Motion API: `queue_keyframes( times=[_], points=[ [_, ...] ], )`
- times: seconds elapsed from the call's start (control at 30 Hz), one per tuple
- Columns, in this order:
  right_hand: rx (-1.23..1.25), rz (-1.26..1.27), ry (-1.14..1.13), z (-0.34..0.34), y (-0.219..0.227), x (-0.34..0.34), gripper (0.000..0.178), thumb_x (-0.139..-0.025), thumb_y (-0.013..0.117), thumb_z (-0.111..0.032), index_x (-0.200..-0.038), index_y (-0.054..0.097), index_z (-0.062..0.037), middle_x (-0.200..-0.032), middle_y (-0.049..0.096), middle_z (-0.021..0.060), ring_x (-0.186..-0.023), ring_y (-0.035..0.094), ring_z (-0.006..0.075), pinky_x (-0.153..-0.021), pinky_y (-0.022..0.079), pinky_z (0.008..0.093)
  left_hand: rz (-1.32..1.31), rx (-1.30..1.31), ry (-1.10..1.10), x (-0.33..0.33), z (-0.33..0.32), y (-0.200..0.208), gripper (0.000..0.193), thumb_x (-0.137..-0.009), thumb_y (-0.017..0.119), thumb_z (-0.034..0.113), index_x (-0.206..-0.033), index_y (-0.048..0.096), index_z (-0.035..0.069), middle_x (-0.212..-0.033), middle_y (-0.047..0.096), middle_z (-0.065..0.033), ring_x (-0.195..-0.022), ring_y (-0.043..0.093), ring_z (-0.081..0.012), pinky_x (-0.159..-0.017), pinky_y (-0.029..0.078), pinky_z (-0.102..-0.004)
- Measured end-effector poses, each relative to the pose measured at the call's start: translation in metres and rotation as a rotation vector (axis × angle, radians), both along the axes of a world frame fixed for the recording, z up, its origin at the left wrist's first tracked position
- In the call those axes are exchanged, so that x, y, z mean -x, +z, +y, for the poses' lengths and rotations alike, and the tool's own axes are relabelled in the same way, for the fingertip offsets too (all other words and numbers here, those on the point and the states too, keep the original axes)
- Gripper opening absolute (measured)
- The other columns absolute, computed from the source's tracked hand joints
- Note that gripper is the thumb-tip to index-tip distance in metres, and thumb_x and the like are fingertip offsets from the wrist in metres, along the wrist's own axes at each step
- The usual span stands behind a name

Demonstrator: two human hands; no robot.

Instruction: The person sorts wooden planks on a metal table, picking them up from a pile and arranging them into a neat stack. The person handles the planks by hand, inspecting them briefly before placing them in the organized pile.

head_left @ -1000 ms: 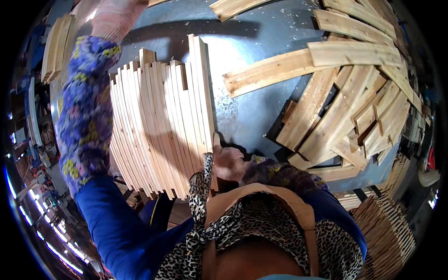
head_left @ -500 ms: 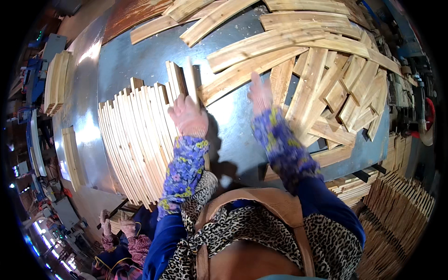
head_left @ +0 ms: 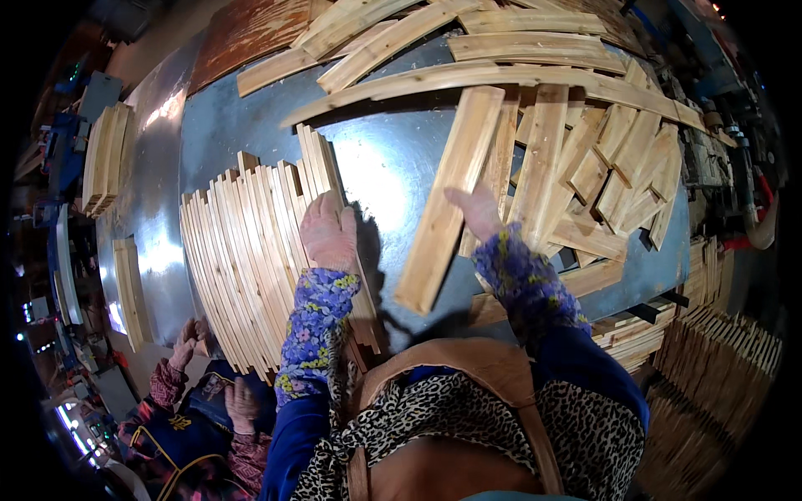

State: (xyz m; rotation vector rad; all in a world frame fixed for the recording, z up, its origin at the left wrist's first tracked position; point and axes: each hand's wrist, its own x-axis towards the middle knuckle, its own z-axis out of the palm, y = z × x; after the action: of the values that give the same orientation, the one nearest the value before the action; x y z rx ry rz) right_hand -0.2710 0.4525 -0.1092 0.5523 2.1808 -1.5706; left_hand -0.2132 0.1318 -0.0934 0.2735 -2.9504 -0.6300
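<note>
A row of narrow wooden boards (head_left: 242, 259) stands on edge, packed side by side, left of the middle of the metal table. My left hand (head_left: 328, 238), in a pale glove, lies over the row's right end with its fingers stretched out and its thumb apart. To the right, a wide flat wooden board (head_left: 447, 217) slants from far to near. My right hand (head_left: 478, 212), gloved too, grips this board by its right edge; its fingers are partly hidden. Beyond both hands a long curved board (head_left: 393, 88) lies crosswise.
A loose pile of boards (head_left: 576, 159) covers the right side, with more boards (head_left: 535, 46) at the far edge. Small board stacks (head_left: 106, 159) sit at the left. A co-worker's hands (head_left: 242, 405) show at lower left. Stacked wood (head_left: 710, 367) stands at lower right.
My right hand has come nearer and closed on a board, now turned lengthwise. The long board's near end has shifted left. My left hand has drawn slightly nearer along the row.
</note>
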Motion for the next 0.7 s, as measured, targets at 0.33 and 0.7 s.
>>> queue_keyframes(
  times=[0.33, 0.7],
  points=[
    [-0.588, 0.328, 0.794, -0.02, 0.094, 0.035, 0.053, -0.104, 0.067, -0.046, -0.145, 0.066, -0.0115, -0.135, 0.073, 0.0187, -0.129, 0.067, 0.0414, -0.113, 0.052, 0.0512, -0.427, -0.92, 0.297, 0.004, 0.114, 0.033, 0.064, -0.1, 0.073, 0.046, -0.133, 0.07, -0.009, -0.144, 0.069, -0.028, -0.137, 0.063, -0.0414, -0.119, 0.047, -0.0455],
    [-1.118, 0.563, 1.269, -0.031, 0.027, 0.239, 0.078, -0.085, 0.073, -0.015, -0.159, 0.05, -0.0041, -0.148, 0.064, 0.0188, -0.144, 0.058, 0.036, -0.121, 0.047, 0.0457, -0.15, 0.17, 0.146, -0.003, 0.067, 0.011, 0.091, -0.084, 0.087, 0.02, -0.164, 0.046, 0.01, -0.166, 0.044, -0.0216, -0.157, 0.038, -0.0436, -0.131, 0.03, -0.0605]
  ],
)
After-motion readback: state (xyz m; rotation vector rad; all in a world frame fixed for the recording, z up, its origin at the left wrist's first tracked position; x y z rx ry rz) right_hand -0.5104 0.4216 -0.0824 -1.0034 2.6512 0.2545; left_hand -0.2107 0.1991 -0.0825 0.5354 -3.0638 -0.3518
